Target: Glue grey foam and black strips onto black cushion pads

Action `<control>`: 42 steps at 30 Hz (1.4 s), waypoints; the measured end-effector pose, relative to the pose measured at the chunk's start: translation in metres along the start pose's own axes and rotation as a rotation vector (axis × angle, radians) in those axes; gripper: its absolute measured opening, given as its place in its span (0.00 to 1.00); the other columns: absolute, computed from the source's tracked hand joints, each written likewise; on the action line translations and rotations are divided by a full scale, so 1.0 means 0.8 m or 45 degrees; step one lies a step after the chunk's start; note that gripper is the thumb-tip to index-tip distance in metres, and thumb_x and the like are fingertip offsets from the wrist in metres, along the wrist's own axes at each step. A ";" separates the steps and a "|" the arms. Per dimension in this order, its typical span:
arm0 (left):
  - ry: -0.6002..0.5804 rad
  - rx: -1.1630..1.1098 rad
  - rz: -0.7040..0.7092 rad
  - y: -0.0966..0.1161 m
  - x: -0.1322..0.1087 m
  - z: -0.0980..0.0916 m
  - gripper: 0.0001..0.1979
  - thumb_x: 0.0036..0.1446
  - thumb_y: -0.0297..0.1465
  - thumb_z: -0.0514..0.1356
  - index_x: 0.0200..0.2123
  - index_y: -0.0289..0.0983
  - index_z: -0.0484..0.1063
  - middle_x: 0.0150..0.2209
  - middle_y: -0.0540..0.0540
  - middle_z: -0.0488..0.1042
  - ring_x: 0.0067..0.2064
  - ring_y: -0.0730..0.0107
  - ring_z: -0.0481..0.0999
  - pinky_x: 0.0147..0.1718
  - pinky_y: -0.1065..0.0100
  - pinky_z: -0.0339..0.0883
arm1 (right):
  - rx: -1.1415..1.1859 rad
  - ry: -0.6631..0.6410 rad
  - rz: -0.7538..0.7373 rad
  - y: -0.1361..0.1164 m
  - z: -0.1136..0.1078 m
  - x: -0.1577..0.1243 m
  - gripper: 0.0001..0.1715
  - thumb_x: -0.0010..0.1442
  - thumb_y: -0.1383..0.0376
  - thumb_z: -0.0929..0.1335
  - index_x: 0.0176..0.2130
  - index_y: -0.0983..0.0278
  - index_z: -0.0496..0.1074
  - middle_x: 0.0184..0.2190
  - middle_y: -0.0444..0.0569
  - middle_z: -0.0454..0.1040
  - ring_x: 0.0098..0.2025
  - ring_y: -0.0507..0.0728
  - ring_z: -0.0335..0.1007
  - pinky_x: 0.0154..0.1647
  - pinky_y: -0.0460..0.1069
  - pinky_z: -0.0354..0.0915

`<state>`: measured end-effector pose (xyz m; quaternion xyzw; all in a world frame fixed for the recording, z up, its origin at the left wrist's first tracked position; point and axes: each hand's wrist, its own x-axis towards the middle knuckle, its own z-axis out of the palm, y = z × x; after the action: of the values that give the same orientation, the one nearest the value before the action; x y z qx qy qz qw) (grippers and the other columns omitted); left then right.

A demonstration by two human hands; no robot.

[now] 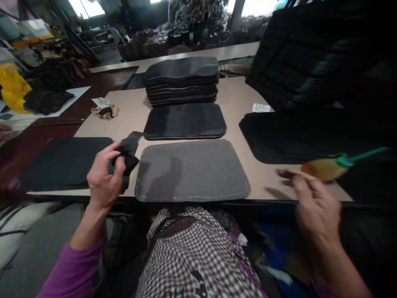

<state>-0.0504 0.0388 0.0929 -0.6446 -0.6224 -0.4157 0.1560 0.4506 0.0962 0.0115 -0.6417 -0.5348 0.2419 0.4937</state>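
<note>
My left hand (107, 171), fingers curled toward the thumb, is closed at a small dark piece of sheet material (132, 145). Under and beside it lies a black sheet stack (66, 159). Directly in front of me is a grey rounded panel (192, 171), flat at the table edge. To its right, my blurred right hand (316, 200) has its fingers pinched around a small brown thing (287, 175) that I cannot make out. A yellowish squeeze bottle (324, 169) with a green nozzle is just beyond those fingers, its tip pointing right; whether the hand touches it is unclear.
Behind the grey panel lie a low pile of black panels (186, 121) and a taller stack (182, 80). More black sheets (288, 134) lie at the right, near a white label (261, 108). A crumpled tan scrap (105, 111) sits at the back left.
</note>
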 end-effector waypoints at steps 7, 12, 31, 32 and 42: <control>-0.551 -0.337 0.893 0.185 -0.069 0.077 0.13 0.67 0.24 0.60 0.52 0.41 0.76 0.63 0.40 0.76 0.67 0.55 0.74 0.59 0.49 0.74 | 0.953 -0.958 0.520 -0.090 0.102 -0.082 0.36 0.65 0.36 0.69 0.53 0.61 0.81 0.54 0.57 0.81 0.56 0.65 0.78 0.65 0.62 0.69; -0.758 -0.725 0.675 0.187 -0.068 0.099 0.18 0.70 0.34 0.62 0.61 0.40 0.72 0.62 0.37 0.77 0.62 0.57 0.77 0.56 0.54 0.75 | 0.837 -0.874 0.631 -0.068 0.098 -0.087 0.26 0.64 0.44 0.74 0.47 0.63 0.81 0.41 0.52 0.83 0.43 0.60 0.80 0.47 0.52 0.74; -1.101 -0.865 -0.602 0.106 0.070 0.278 0.15 0.62 0.45 0.65 0.36 0.38 0.78 0.26 0.51 0.75 0.26 0.72 0.72 0.28 0.70 0.64 | 0.765 -0.952 0.578 -0.050 0.115 -0.098 0.31 0.72 0.50 0.66 0.68 0.56 0.58 0.49 0.50 0.77 0.42 0.56 0.78 0.42 0.51 0.77; -1.071 -0.748 -0.489 0.101 0.074 0.293 0.14 0.64 0.43 0.63 0.37 0.39 0.78 0.28 0.51 0.76 0.29 0.70 0.74 0.30 0.69 0.65 | 0.680 -0.915 0.558 -0.046 0.116 -0.098 0.33 0.72 0.49 0.66 0.69 0.55 0.56 0.46 0.49 0.76 0.38 0.55 0.77 0.36 0.50 0.76; -0.924 0.174 0.095 0.115 0.082 0.347 0.13 0.72 0.42 0.56 0.45 0.43 0.77 0.45 0.42 0.78 0.44 0.58 0.79 0.37 0.64 0.67 | 0.445 -0.832 0.371 -0.040 0.119 -0.076 0.22 0.73 0.48 0.64 0.57 0.59 0.62 0.26 0.36 0.59 0.23 0.52 0.71 0.25 0.47 0.69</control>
<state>0.1221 0.2663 0.0020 -0.7605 -0.6395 -0.1115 -0.0173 0.3379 0.0735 -0.0107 -0.5064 -0.5178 0.5881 0.3600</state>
